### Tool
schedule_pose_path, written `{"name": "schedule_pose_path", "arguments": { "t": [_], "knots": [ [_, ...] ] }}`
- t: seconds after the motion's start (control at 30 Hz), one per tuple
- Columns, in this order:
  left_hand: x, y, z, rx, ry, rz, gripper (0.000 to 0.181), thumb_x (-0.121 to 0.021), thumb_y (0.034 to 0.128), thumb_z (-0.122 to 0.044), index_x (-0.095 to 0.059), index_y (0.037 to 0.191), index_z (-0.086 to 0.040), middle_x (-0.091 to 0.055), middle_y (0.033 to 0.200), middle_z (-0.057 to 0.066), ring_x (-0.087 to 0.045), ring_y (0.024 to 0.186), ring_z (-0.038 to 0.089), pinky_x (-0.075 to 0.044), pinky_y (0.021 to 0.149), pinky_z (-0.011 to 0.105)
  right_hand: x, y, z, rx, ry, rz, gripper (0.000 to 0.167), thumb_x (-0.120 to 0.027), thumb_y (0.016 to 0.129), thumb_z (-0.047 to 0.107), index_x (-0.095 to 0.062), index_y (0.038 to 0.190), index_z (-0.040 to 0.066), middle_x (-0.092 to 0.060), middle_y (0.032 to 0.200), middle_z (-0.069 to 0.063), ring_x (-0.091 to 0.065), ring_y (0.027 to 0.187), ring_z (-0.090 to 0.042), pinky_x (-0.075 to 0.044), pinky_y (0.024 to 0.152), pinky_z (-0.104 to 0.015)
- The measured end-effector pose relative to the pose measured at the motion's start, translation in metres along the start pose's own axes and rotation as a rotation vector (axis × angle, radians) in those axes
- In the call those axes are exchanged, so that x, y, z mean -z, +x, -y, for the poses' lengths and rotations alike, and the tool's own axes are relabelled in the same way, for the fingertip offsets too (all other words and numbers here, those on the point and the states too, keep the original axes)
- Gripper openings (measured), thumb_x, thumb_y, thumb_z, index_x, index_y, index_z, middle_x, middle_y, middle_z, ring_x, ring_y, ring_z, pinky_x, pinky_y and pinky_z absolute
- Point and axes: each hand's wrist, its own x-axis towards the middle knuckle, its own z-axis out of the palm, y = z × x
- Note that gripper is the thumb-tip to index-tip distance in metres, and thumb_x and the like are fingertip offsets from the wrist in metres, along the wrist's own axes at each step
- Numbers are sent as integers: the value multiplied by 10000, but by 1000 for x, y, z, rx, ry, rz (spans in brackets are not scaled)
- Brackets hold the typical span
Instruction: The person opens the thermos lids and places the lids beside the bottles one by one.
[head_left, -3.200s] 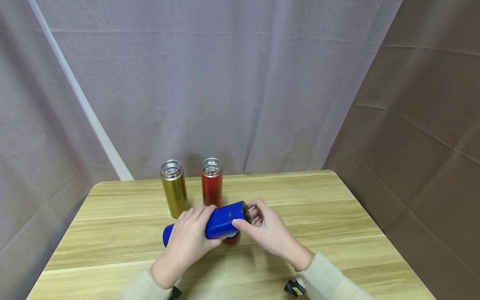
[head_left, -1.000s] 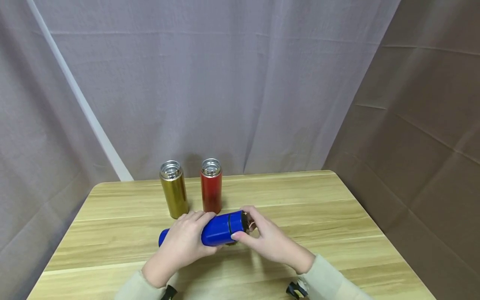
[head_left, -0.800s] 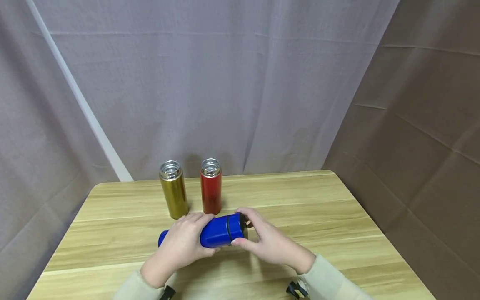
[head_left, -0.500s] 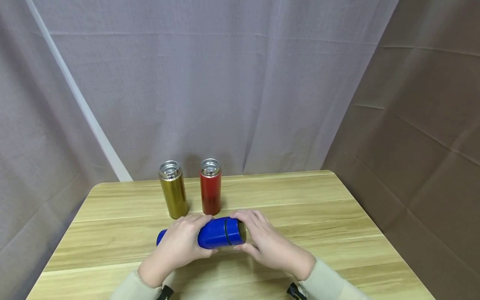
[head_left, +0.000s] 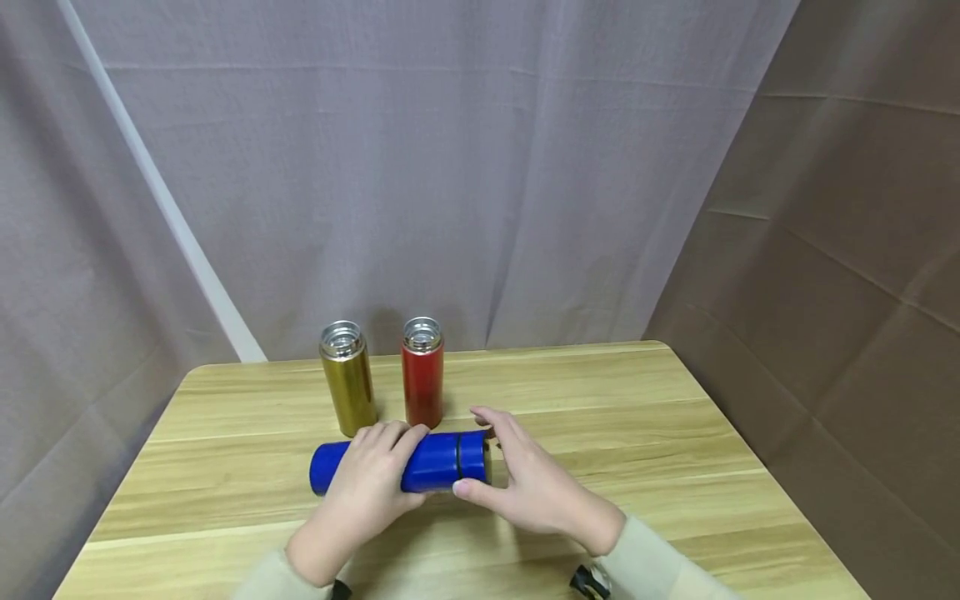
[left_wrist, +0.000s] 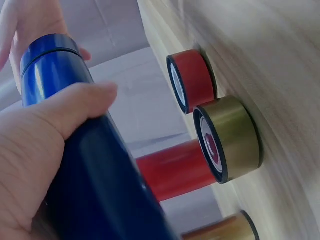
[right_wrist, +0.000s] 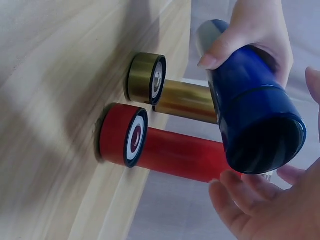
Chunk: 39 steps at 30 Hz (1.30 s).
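Observation:
A blue thermos [head_left: 431, 465] is held lying nearly level above the table, its blue lid [head_left: 472, 457] on the right end with a dark seam between. My left hand [head_left: 367, 479] grips the body from above. Beside the lid, my right hand [head_left: 536, 487] has its fingers spread; in the right wrist view they stand apart from the lid's hollow-looking end. Behind stand a gold thermos [head_left: 350, 392] and a red thermos [head_left: 423, 383], both upright with uncovered mouths. The wrist views show a gold lid [left_wrist: 237, 137] and a red lid [right_wrist: 120, 135] upturned on the table.
The wooden table [head_left: 630, 392] has rounded back corners. A grey curtain [head_left: 420, 167] hangs behind it, and a brown cloth [head_left: 847, 275] hangs along the right side. In the head view, the thermos and hands hide the two loose lids.
The blue thermos has come down and levelled out from its tilt. My right fingers, earlier around its lid, have spread away from it. My left hand keeps its grip.

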Motion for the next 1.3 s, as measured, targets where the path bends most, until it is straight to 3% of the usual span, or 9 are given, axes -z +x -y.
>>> {"name": "schedule_pose_path", "arguments": {
  "t": [0.23,0.43,0.6,0.83,0.93,1.13,1.23,1.3],
  "knots": [
    [1,1,-1,-48,44,-37,774,-906,596,-296,-578,1272,-110,-614,1133,101,-562,1046,297,-391,951,477,0,1,-1,-39,12,38,828,-571,819,700,-272,1484,308,-458,1379,36,-530,1126,-130,-481,902,-411],
    [-1,2,-2,-64,68,-72,775,-908,599,-238,-569,1288,-133,-594,1180,99,-533,1097,309,-353,995,497,-1,2,-3,-38,16,53,726,-538,855,679,-413,1407,225,-580,1196,44,-586,962,-111,-510,811,-353],
    [-2,1,-2,-66,63,-80,765,-901,570,-256,-588,1256,-121,-612,1135,97,-554,1059,301,-374,971,490,-2,3,-4,-23,77,61,624,-580,862,629,-487,1317,212,-589,1067,72,-599,884,-134,-520,750,-315],
    [0,-1,0,-48,28,-40,738,-883,572,-317,-607,1230,-130,-632,1090,47,-577,1020,255,-408,939,435,-3,2,-4,-50,167,110,674,-622,854,592,-457,1357,176,-552,1148,36,-581,931,-130,-527,786,-312],
    [0,-2,1,-36,13,-19,743,-885,567,-340,-616,1228,-134,-637,1085,21,-584,1026,238,-427,926,422,-5,1,-3,16,89,98,663,-650,867,525,-418,1398,203,-521,1229,38,-561,1023,-113,-514,863,-336],
    [0,-4,2,43,-53,61,770,-898,578,-373,-615,1248,-122,-637,1125,37,-579,1075,242,-440,938,443,-8,1,-2,279,-215,-19,706,-752,849,313,-386,1448,237,-456,1364,0,-460,1239,-164,-438,1003,-390],
    [0,-4,2,62,-72,74,772,-900,587,-371,-608,1258,-127,-632,1143,51,-575,1085,251,-435,949,455,-9,1,-3,336,-284,-64,739,-780,823,288,-397,1452,224,-454,1383,-6,-437,1263,-168,-417,1023,-380],
    [0,-5,1,61,-83,65,771,-903,581,-373,-609,1253,-136,-631,1136,49,-581,1072,257,-442,937,461,-9,1,-4,335,-270,-74,760,-785,815,311,-391,1457,203,-458,1385,6,-437,1264,-152,-408,1031,-369]
  ]
}}
